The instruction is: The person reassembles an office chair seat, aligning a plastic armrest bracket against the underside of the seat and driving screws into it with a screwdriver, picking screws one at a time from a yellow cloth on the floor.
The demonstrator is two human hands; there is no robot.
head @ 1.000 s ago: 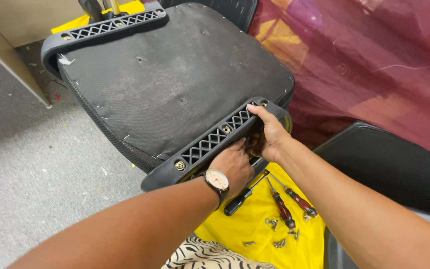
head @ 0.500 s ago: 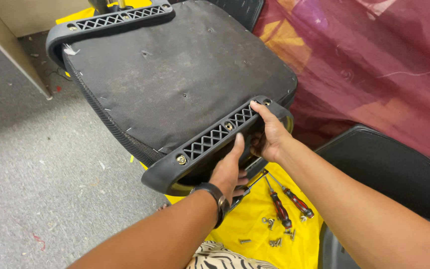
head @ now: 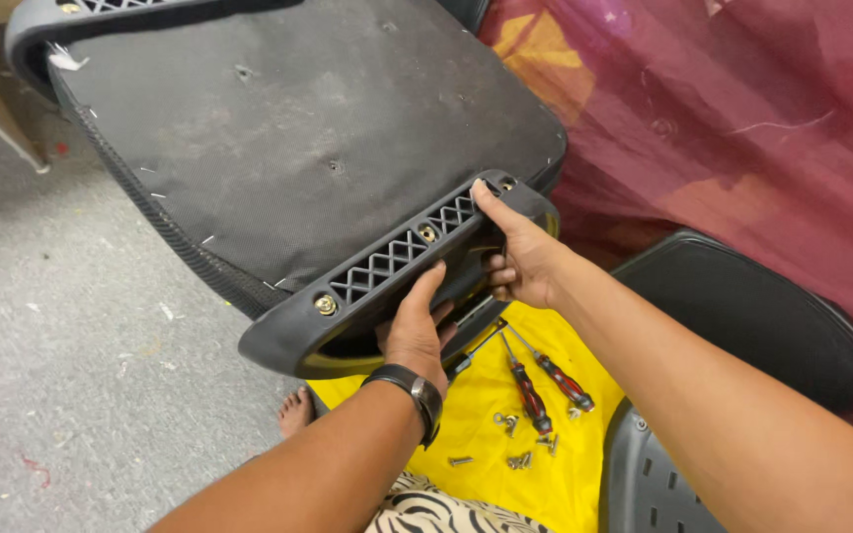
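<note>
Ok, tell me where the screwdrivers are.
Head view: the two screwdrivers lie on the yellow cloth, lower centre, just below the right hand, with loose screws beside them.

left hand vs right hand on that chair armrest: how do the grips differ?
The left hand grips the near black armrest at mid-length, thumb up on its edge, fingers hidden underneath. The right hand holds the far end, thumb flat on top. The left wrist wears a dark watch; the right is bare. Both hold the same armrest.

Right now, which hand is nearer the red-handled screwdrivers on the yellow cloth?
Left. The left hand grips the armrest bracket just above the screwdrivers; the right hand holds the bracket's far end, higher up and farther from them.
</note>
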